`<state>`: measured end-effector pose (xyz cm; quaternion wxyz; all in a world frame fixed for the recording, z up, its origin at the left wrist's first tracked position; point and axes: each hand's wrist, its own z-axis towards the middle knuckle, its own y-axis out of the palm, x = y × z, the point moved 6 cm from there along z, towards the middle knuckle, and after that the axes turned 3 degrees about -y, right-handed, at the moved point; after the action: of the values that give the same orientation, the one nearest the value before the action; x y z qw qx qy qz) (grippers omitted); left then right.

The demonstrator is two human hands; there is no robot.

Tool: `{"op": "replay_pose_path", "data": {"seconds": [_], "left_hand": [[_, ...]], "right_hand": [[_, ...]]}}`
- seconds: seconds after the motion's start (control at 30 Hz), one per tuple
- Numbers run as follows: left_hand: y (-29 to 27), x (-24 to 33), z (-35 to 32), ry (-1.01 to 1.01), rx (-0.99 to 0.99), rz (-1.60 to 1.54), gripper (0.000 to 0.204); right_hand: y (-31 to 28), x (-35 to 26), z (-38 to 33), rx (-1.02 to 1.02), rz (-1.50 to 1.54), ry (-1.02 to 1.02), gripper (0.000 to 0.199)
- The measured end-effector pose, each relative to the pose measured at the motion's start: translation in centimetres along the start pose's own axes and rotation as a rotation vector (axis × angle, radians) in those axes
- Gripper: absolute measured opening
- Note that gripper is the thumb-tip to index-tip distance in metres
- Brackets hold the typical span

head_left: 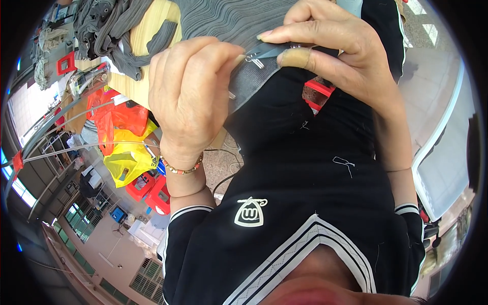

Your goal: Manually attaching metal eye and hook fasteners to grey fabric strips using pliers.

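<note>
My left hand (190, 94) is closed, with thumb and forefinger pinched beside a small bunch of silvery-white loops (255, 61); whether these are thread or thin metal is too small to tell. Opposite it, my right hand (348, 56) grips what look like thread snips, whose blue-grey pointed blades (272, 53) aim left at the loops. The handle is mostly hidden by the fingers. A tan covering (295, 58) wraps the right thumb tip. Beneath both hands, grey ribbed fabric (223, 20) lies across the table edge and my lap.
Dark grey garments (109, 28) are heaped on a pale wooden tabletop (148, 23) at the upper left. Red and yellow plastic bags (127, 155) hang below it, near red stools (147, 190). A large whitish tray-like surface (442, 137) stands at the right. Loose threads (344, 162) cling to my black clothing.
</note>
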<state>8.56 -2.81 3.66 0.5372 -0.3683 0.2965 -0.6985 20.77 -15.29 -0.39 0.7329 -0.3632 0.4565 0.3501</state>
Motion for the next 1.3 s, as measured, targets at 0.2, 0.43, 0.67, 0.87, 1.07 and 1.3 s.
{"op": "replay_pose_path", "data": {"seconds": [0.2, 0.43, 0.67, 0.87, 1.07, 1.3], "left_hand": [[0.1, 0.0, 0.0, -0.019, -0.025, 0.016, 0.019], [-0.9, 0.6, -2.4, -0.046, -0.053, -0.108, 0.043], [-2.8, -0.2, -5.7, -0.177, -0.100, -0.135, 0.031], [-4.4, -2.3, -8.1, -0.263, -0.131, -0.180, 0.023], [-4.4, -3.9, -8.9, -0.321, -0.095, -0.409, 0.025], [-2.1, -3.3, -6.0, -0.331, 0.052, -0.491, 0.037]], "right_hand": [[0.4, -0.1, 0.2, -0.028, -0.076, -0.057, 0.028], [-1.1, 0.9, -1.5, 0.069, -0.058, 0.058, 0.026], [-0.6, 1.2, 0.1, 0.267, 0.859, -0.855, 0.032], [0.1, 2.5, -2.7, 0.072, 0.041, -0.010, 0.035], [1.4, 2.1, -2.7, 0.052, -0.030, 0.026, 0.036], [1.3, 0.5, -1.9, 0.086, -0.101, 0.018, 0.037]]}}
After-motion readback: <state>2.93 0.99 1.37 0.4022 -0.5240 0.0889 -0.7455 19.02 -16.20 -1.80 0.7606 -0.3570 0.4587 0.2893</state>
